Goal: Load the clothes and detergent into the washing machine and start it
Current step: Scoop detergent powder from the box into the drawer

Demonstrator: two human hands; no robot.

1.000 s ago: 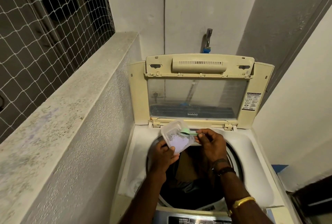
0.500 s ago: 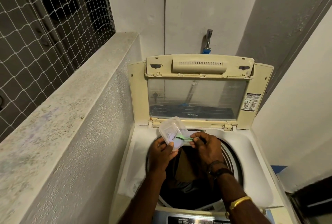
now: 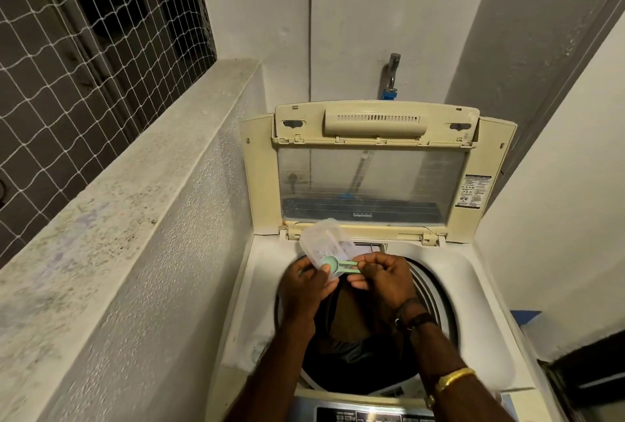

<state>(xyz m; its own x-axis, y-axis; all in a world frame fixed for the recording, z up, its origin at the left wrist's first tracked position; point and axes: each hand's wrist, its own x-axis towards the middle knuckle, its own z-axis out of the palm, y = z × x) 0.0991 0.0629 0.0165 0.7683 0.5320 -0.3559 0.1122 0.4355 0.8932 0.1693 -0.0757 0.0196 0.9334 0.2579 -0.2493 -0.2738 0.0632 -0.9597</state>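
Clothes [image 3: 351, 316] already in drum. Left hand [image 3: 306, 289] grips clear detergent tub [image 3: 321, 245] over far-left rim; right hand [image 3: 385, 281] pinches green scoop [image 3: 338, 265]. Detergent, lid [image 3: 372, 168] closing, start remain.

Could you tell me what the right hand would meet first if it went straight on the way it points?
Probably the clear container held by the left hand: the right hand points leftward at it, its green scoop at the opening; depth is unclear.

A white net [image 3: 101, 66] covers the dark window on the left, above a speckled concrete ledge [image 3: 135, 201]. A metal tap [image 3: 393, 69] (blue fitting beneath it) juts from the white wall [image 3: 355, 15].
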